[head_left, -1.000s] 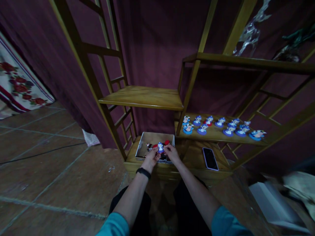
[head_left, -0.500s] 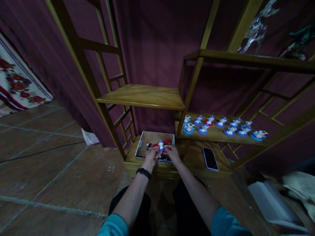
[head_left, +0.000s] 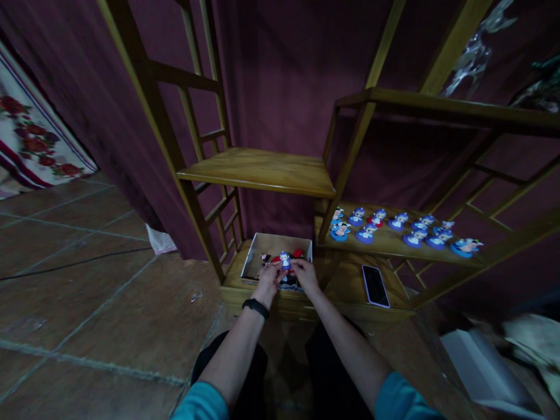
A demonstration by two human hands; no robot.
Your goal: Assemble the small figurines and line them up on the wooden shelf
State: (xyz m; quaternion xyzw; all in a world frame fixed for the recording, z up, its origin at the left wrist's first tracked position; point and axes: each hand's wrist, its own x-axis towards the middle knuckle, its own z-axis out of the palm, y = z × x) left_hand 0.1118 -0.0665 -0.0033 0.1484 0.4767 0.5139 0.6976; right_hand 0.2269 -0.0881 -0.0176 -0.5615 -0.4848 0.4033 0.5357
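Observation:
A small purple and white figurine (head_left: 285, 260) on a round base is held upright between my two hands, above an open cardboard box (head_left: 250, 259). My left hand (head_left: 270, 279) pinches the base from the left, a black band round its wrist. From the right, the fingertips of my right hand (head_left: 305, 273) close on the same base. Red and dark pieces lie in the box under my hands, partly hidden by them. On the shelf to the right stand several similar figurines (head_left: 415, 236), mostly purple, some blue, one with a red base.
A phone (head_left: 375, 286) lies on the lower board right of the box. An empty-topped wooden shelf (head_left: 258, 170) juts out above the box. Glass ornaments (head_left: 475, 55) stand on the upper right shelf. A white box (head_left: 485, 364) sits on the floor at right.
The view has shifted slightly, so the shelf figurines appear farther right. Both hands stay on the figurine, which has turned or tilted a little and moved slightly left in view.

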